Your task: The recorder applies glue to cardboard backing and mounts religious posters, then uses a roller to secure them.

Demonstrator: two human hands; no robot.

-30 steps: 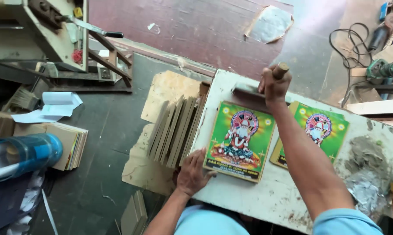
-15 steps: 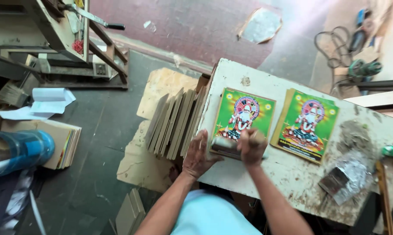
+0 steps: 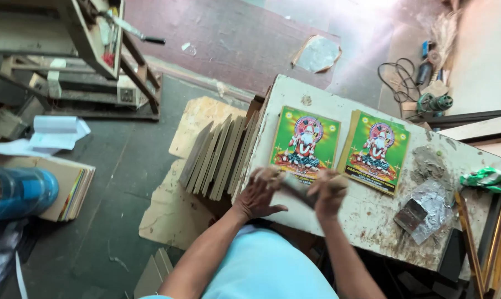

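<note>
Head view shows the left hand (image 3: pixel 259 194) and right hand (image 3: pixel 329 192) together, both clamped on a blurred dark tool (image 3: pixel 298 188) at the near edge of the desk (image 3: pixel 372 210). Just beyond it lies a green picture (image 3: pixel 306 144), with a second green picture (image 3: pixel 377 150) to its right.

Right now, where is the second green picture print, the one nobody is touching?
In the head view, the second green print lies flat on the white worktable, right of the print near both hands, left of the crumpled foil.
</note>
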